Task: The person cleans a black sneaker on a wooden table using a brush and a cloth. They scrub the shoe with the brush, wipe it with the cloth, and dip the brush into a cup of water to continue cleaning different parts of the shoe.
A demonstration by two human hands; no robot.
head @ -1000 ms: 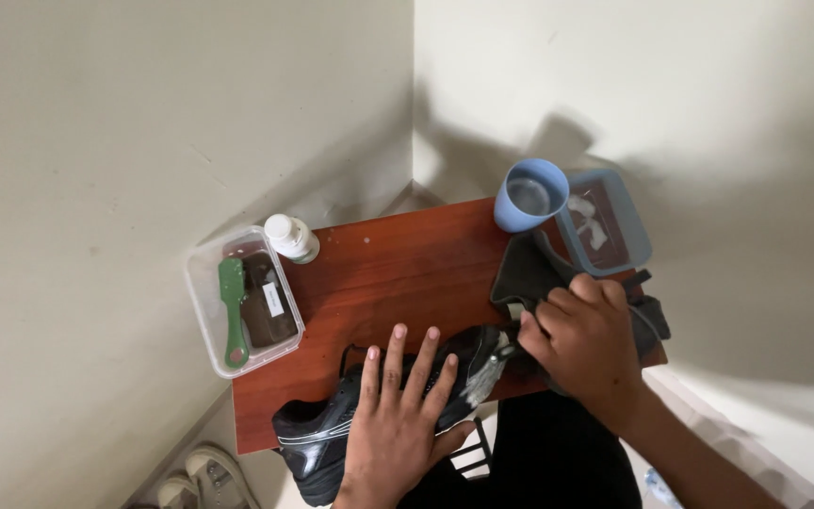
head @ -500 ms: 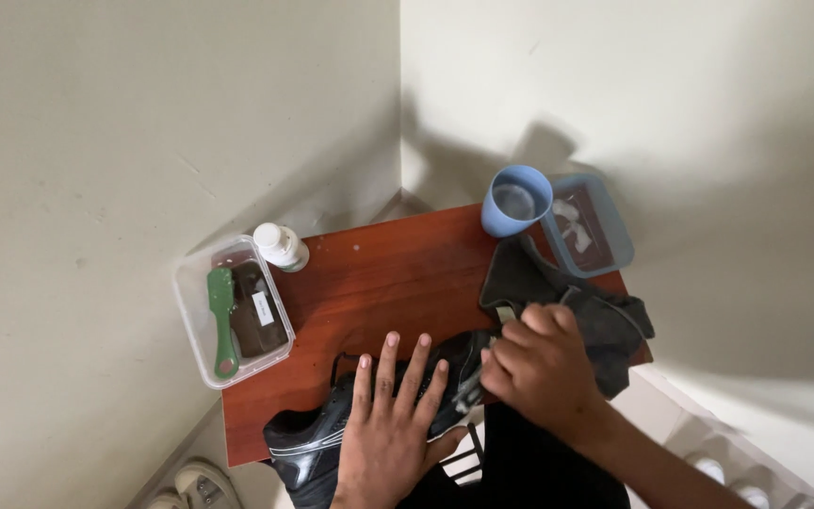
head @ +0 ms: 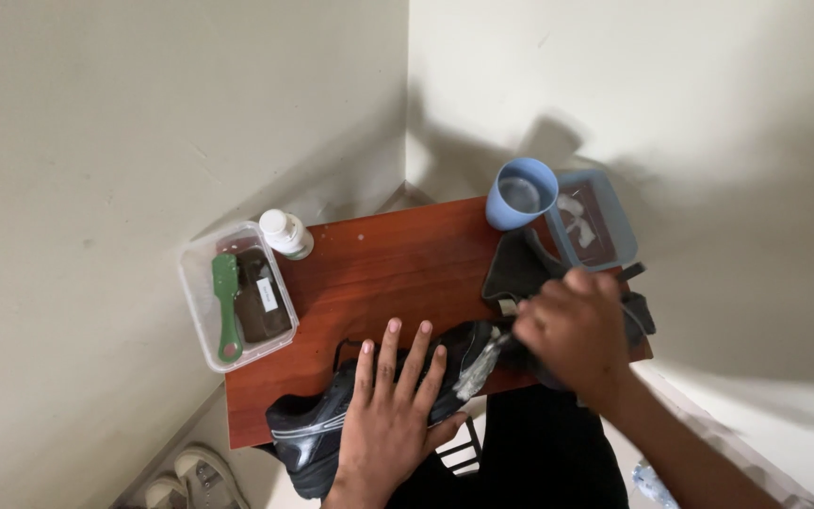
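L hand point(head: 390, 415) still flat on shoe point(head: 332, 429) | R hand point(head: 572, 330) moved onto toe w/ cloth point(head: 520, 269)

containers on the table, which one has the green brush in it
The clear plastic container at the table's left edge holds the green brush; the blue container sits at the far right.

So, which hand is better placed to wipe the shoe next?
Probably the right hand: it grips the dark cloth beside the shoe. The left hand lies flat on the shoe, pinning it to the table.
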